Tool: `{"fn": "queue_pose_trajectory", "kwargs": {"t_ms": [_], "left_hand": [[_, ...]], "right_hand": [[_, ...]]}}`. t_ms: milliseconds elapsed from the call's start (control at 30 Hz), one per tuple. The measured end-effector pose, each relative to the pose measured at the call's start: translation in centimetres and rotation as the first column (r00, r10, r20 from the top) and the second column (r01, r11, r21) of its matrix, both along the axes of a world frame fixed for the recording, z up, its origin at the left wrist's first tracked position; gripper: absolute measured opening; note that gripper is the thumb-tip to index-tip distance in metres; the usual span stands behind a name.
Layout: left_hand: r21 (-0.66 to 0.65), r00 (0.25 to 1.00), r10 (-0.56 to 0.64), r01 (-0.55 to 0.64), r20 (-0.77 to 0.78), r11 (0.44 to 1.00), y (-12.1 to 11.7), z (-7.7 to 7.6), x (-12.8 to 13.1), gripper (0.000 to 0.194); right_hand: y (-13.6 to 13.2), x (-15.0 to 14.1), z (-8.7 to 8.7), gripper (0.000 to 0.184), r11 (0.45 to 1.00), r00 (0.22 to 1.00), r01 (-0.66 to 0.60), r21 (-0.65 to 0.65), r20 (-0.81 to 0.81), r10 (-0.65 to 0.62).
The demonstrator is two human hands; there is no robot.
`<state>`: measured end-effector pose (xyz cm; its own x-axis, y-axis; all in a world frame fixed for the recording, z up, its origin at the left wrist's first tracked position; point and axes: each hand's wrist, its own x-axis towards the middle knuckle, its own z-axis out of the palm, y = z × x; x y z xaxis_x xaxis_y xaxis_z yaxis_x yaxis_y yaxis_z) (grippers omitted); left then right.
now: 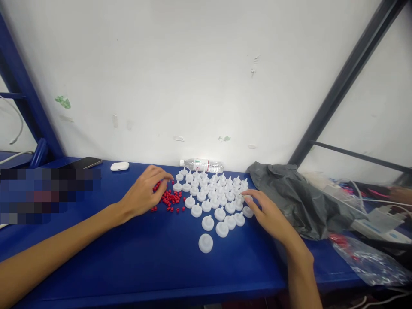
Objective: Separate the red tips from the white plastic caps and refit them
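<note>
Small red caps (172, 197) lie in a loose heap on the blue table. Over the heap's far left side is my left hand (146, 191), its fingers curved and a gap between thumb and forefinger. Beside the red caps spread many white round pieces (206, 243), each a disc with a thin spout on top, mostly standing spout up. At the right edge of this group, my right hand (265, 212) has thumb and forefinger brought close together at the spout of one white piece (239, 204). The fingertips partly hide that contact.
A clear bottle (202, 165) lies against the wall behind the white pieces. A dark grey plastic bag (289, 197) is crumpled at right, with a clear bag (370, 259) nearer. At left are a white earphone case (119, 166) and a phone (85, 162). Blue posts (28, 81) flank the table.
</note>
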<state>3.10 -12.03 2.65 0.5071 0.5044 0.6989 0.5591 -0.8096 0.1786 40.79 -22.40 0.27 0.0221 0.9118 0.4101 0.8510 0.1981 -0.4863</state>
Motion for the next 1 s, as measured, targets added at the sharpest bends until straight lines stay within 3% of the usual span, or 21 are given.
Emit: {"fn": "queue_pose_trajectory", "kwargs": {"t_ms": [100, 167, 367, 600, 1000], "left_hand": [[0.058, 0.993, 0.1, -0.104, 0.066, 0.993, 1.7, 0.9, -1.7, 0.023], [0.011, 0.975, 0.2, -0.202, 0.095, 0.979, 3.0, 1.1, -2.9, 0.024], [-0.173, 0.908, 0.41, -0.392, 0.082, 0.903, 6.5, -0.5, -5.4, 0.029], [-0.182, 0.927, 0.375, -0.373, -0.025, 0.91, 7.7, -2.7, -6.1, 0.028], [-0.204, 0.932, 0.36, -0.363, -0.051, 0.909, 7.5, -3.0, -6.1, 0.03]], "right_hand": [[0.1, 0.1, -0.1, 0.039, 1.0, 1.0, 0.022, 0.02, 0.007, -0.022], [0.1, 0.2, -0.2, 0.042, 0.998, 0.999, 0.052, 0.02, 0.0, -0.052], [-0.2, 0.3, -0.5, 0.05, 0.988, 0.998, 0.032, -0.149, -0.054, -0.041], [0.1, 0.7, -1.3, 0.052, 0.993, 0.997, 0.009, -0.119, -0.08, -0.018], [0.1, 0.7, -1.6, 0.051, 0.991, 0.995, -0.003, -0.135, -0.098, -0.01]]}}
